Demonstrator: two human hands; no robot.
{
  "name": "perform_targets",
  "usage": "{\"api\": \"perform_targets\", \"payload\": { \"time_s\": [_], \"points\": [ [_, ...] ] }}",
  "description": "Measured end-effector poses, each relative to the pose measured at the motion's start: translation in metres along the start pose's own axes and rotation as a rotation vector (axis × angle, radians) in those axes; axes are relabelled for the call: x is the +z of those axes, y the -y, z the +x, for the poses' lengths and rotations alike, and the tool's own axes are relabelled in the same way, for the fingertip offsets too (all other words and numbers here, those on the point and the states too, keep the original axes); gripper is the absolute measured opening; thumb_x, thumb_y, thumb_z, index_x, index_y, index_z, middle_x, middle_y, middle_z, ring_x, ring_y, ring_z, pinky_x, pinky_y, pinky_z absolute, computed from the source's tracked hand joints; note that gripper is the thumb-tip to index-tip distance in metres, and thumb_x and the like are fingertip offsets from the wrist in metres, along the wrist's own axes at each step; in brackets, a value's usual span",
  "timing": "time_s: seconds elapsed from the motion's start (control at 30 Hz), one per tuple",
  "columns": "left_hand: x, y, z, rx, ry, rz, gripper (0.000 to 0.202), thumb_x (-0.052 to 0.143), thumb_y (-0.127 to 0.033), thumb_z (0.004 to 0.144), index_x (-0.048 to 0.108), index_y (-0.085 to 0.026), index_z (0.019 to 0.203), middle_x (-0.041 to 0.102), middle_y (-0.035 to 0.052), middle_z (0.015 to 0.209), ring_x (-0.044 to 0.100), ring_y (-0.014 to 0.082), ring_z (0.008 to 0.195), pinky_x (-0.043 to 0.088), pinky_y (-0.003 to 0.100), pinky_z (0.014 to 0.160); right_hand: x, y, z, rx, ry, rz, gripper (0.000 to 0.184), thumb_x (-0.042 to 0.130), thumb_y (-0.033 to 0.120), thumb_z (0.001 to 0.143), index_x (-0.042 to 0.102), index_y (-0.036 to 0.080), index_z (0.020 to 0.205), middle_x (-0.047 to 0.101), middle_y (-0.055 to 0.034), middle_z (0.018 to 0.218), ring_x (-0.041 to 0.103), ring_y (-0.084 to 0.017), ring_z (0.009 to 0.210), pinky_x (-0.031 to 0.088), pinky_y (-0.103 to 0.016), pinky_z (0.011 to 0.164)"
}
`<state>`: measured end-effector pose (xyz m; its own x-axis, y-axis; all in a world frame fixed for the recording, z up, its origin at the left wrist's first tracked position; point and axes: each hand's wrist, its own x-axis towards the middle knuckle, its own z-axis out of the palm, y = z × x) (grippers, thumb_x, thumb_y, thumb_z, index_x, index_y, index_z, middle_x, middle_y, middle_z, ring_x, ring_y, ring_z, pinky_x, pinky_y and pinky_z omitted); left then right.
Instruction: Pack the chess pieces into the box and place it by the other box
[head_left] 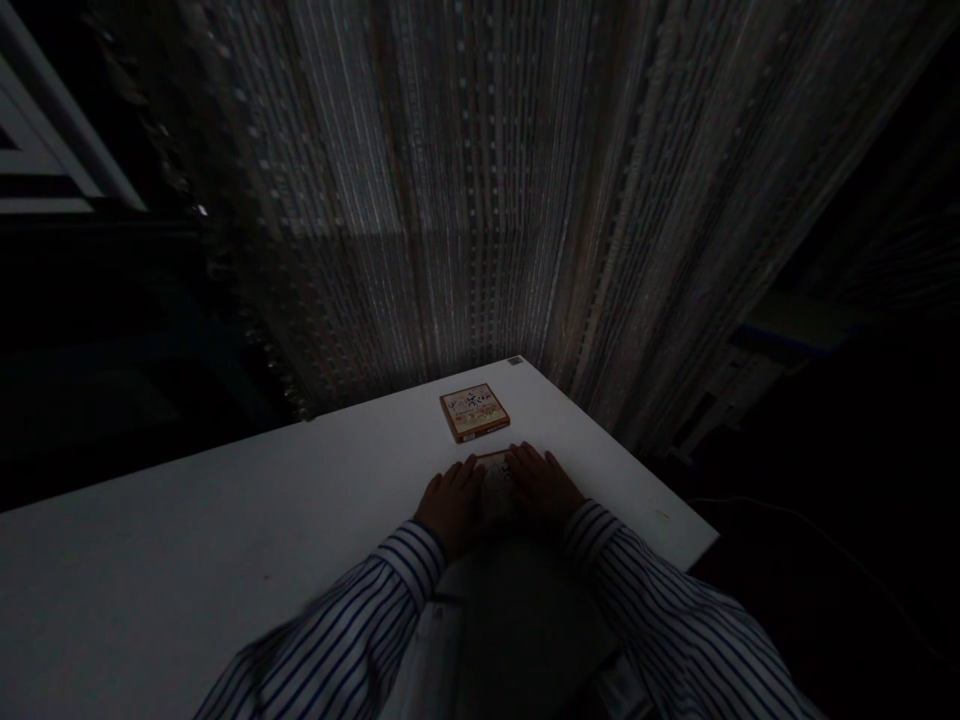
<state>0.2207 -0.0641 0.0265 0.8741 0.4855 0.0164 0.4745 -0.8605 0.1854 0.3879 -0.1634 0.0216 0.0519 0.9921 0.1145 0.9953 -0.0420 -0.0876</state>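
Note:
Between my two hands lies a flat box [496,484] with a pale printed top and a reddish edge at its far side. My left hand [454,503] grips its left side, the fingers bent over the top. On the opposite side my right hand [541,487] holds it the same way, fingertips over the far right part. Both hands cover much of this box, and its near edge is lost in shadow. Just beyond it, a similar square box [475,412] with dark lettering and a brown border rests flat on the white table [322,490], touched by neither hand.
The table's far corner carries a small dark square label [514,360]. A curtain of hanging strings [450,200] falls behind the table. A thin cable [780,510] runs through the dark area on the right. Dim light hides most details.

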Motion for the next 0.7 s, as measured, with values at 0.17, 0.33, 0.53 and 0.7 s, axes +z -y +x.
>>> {"api": "perform_targets", "payload": {
  "time_s": [0.17, 0.33, 0.53, 0.7],
  "points": [
    [-0.003, -0.001, 0.000, 0.018, -0.019, -0.008, 0.068, 0.050, -0.050, 0.073, 0.034, -0.013, 0.128, 0.029, 0.0143, 0.139, 0.030, 0.0297, 0.124, 0.030, 0.046, 0.098, 0.002, -0.007, 0.001, 0.018, 0.011, 0.054, 0.053, 0.031, 0.035, 0.087, 0.030, 0.010, 0.133, 0.025, -0.0135, 0.140, 0.019, -0.028, 0.129, 0.021, -0.051, 0.099],
    [0.001, -0.001, -0.006, 0.011, -0.113, -0.059, 0.069, 0.054, -0.043, 0.072, 0.031, -0.011, 0.129, 0.025, 0.0202, 0.138, 0.030, 0.0307, 0.124, 0.032, 0.042, 0.097, -0.008, -0.017, -0.020, 0.054, -0.124, 0.150, 0.059, 0.039, 0.041, 0.083, 0.032, 0.006, 0.131, 0.033, -0.0204, 0.135, 0.028, -0.028, 0.125, 0.027, -0.045, 0.099],
    [0.001, -0.011, -0.017, 0.011, -0.031, -0.099, 0.079, 0.059, -0.051, 0.066, 0.028, -0.020, 0.132, 0.042, 0.0152, 0.128, 0.044, 0.0291, 0.113, 0.037, 0.041, 0.091, -0.021, -0.010, -0.047, 0.106, -0.083, 0.280, 0.068, 0.052, 0.048, 0.073, 0.033, 0.018, 0.131, 0.051, -0.0118, 0.121, 0.048, -0.025, 0.107, 0.038, -0.037, 0.088],
    [-0.002, -0.017, -0.017, -0.035, 0.065, -0.007, 0.070, 0.059, -0.045, 0.067, 0.036, -0.021, 0.128, 0.048, 0.0127, 0.123, 0.043, 0.0286, 0.112, 0.035, 0.041, 0.092, -0.021, -0.004, -0.049, 0.227, 0.041, 0.219, 0.068, 0.054, 0.047, 0.072, 0.033, 0.022, 0.131, 0.054, -0.0100, 0.118, 0.048, -0.028, 0.105, 0.038, -0.039, 0.082]
  ]
}}
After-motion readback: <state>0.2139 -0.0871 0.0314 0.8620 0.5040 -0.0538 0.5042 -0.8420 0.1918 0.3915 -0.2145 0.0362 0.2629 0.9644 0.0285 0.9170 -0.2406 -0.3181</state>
